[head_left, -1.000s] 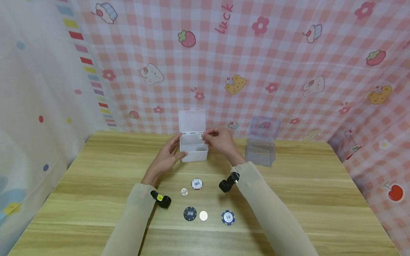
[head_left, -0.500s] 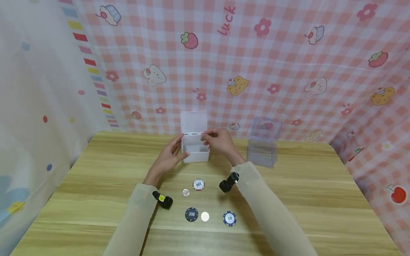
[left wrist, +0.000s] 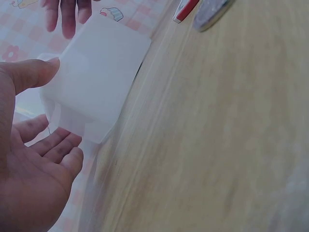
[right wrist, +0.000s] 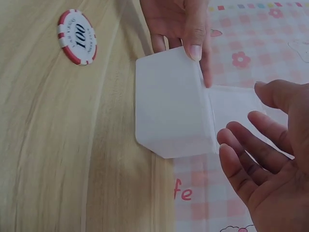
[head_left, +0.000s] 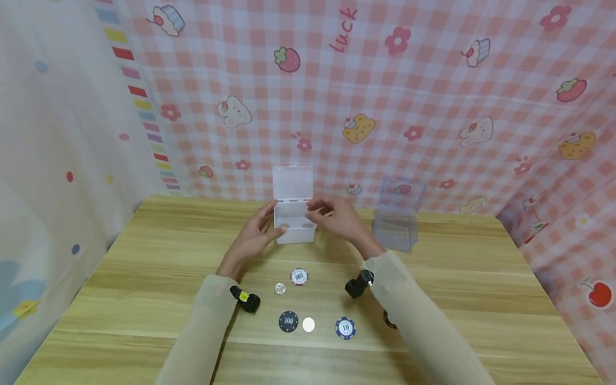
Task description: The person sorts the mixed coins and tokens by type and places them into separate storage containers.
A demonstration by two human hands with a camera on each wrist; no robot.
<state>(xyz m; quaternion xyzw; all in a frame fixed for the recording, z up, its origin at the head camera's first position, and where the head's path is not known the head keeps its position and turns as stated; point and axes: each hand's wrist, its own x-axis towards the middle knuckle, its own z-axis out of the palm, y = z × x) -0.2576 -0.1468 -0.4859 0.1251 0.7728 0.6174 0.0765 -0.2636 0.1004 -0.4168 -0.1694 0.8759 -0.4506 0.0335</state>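
A small white plastic box (head_left: 295,235) stands with its lid (head_left: 292,182) raised at the back of the table. My left hand (head_left: 254,235) holds it at the left, thumb on the front rim and fingers along the side. Small, indistinct coin-like pieces (head_left: 307,225) lie inside. Just off the box's right rim is my right hand (head_left: 339,218), its fingers loosely bent and nothing between them. In the right wrist view, the right hand's fingers (right wrist: 256,150) spread beside the box, with bare fingertips. The box's front wall hides most of its inside in both wrist views.
Nearer me lie a red-and-white chip (head_left: 299,276), a silver coin (head_left: 280,289), a black chip (head_left: 288,321), a pale gold coin (head_left: 308,324) and a blue chip (head_left: 345,328). My right sleeve partly covers a dark chip (head_left: 389,320). A clear open box (head_left: 395,230) stands at right.
A second ago my right fingers pinched a small shiny piece over the white box. They have released it and moved slightly right, off the opening. My left hand stays on the box.
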